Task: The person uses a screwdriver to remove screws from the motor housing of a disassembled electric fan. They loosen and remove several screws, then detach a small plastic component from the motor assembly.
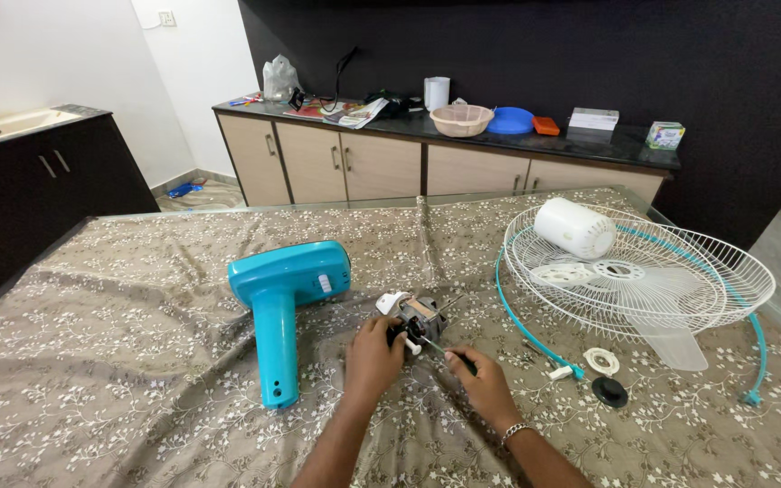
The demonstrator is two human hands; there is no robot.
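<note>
The motor (416, 318) is clasped by the left grip (374, 354) on the counter (137, 361). A screwdriver (445, 352), tip at the motor, is clenched in the right grip (481, 384).

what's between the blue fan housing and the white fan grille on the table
The fan motor lies there on the patterned cloth, with the left hand on it, as the head view shows.

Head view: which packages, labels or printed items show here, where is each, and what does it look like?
Small carton: right end of the dark counter, boxy, green and white.
Flat box: counter, left of the carton, white and low.
Plastic bag: counter's left end, clear, crumpled.
Magazines: counter, beside the bag, colourful, fanned flat.
Label: on the teal fan housing, small, white.
</note>
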